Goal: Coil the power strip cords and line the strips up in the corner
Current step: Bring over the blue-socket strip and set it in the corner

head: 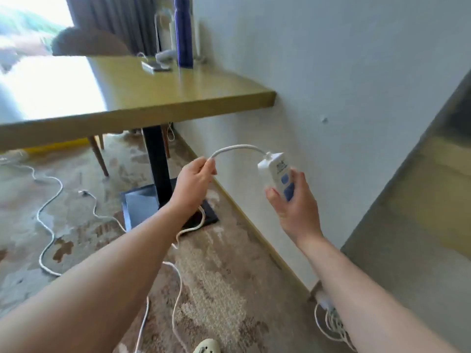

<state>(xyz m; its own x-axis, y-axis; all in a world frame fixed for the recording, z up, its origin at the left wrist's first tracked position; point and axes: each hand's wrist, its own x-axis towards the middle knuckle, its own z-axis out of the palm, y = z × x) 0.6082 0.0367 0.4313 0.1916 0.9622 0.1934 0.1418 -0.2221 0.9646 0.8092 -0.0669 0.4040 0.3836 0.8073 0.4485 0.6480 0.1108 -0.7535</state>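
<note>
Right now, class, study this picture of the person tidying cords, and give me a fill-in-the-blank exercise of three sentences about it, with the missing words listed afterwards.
1. The right hand grips the white power strip with blue buttons, while the left hand pinches its white ____.
2. The rest of that white cord trails down onto the patterned ____.
3. The tall dark blue bottle stands on the yellow-brown wooden ____.

Missing words: cord; carpet; table
</note>
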